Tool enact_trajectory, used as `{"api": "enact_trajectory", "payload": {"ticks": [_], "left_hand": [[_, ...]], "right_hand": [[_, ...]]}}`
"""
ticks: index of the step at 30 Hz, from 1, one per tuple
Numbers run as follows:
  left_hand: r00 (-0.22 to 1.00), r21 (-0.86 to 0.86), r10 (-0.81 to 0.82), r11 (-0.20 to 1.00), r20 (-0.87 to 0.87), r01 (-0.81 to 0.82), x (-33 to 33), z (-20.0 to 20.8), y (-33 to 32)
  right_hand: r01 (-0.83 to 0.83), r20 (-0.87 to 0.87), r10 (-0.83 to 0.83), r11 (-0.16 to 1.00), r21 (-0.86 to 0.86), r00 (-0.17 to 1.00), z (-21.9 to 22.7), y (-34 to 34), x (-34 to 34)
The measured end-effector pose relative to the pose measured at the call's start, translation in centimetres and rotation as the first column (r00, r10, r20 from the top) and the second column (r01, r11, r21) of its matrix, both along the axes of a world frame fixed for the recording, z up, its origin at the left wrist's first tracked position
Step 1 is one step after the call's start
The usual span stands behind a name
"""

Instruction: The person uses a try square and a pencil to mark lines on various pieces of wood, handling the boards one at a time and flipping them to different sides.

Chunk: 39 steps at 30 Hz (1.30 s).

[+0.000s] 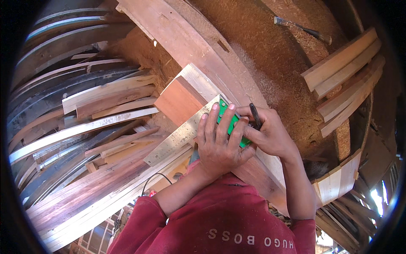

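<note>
A carpenter's square with a ruled metal blade (pixel 177 137) and a green handle (pixel 226 116) lies across a reddish-brown board (pixel 179 100). My left hand (pixel 222 142) is closed over the square, its fingers bent across the handle and the blade's end. Close beside it, my right hand (pixel 272 131) pinches a black pen (pixel 255 115) that stands nearly upright between thumb and fingers. Its tip is hidden by my hands. Under the reddish board runs a paler plank (pixel 196 78).
A long pinkish timber (pixel 186 36) slants behind the boards. Sawdust (pixel 249 38) covers the ground, where a chisel (pixel 302 29) lies at the far right. Stacked wood pieces (pixel 342 63) stand to the right. Many planks (pixel 110 95) are piled on the left.
</note>
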State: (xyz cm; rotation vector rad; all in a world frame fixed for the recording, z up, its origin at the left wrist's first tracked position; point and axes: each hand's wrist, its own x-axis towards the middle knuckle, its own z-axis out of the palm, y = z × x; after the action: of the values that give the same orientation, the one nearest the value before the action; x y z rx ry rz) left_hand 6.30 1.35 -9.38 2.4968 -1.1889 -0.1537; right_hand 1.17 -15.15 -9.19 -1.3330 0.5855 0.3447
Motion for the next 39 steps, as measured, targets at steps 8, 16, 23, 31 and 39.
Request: {"api": "enact_trajectory", "payload": {"ticks": [8, 16, 23, 31, 39], "left_hand": [[1.0, 0.004, -0.016, 1.0, -0.001, 0.016, 0.1, -0.1, 0.3], [0.998, 0.0, -0.05, 0.999, -0.044, 0.05, 0.3, 0.0, 0.5], [1.0, -0.014, -0.004, 1.0, -0.006, 0.004, 0.1, -0.1, 0.2], [0.999, -0.001, -0.018, 1.0, -0.026, 0.018, 0.2, 0.2, 0.3], [0.999, -0.015, 0.028, 0.999, -0.043, -0.029, 0.0, 0.0, 0.5]], "right_hand": [[0.022, 0.003, -0.022, 1.0, 0.006, 1.0, 0.5, 0.0, 0.3], [0.0, 0.0, 0.0, 1.0, -0.008, 1.0, 0.5, -0.1, 0.3], [0.011, 0.015, -0.011, 1.0, 0.002, 1.0, 0.2, 0.0, 0.1], [0.033, 0.083, -0.018, 0.984, -0.177, 0.996, 0.6, -1.5, 0.1], [0.286, 0.341, -0.154, 0.88, -0.38, 0.927, 4.0, -0.9, 7.5]]}}
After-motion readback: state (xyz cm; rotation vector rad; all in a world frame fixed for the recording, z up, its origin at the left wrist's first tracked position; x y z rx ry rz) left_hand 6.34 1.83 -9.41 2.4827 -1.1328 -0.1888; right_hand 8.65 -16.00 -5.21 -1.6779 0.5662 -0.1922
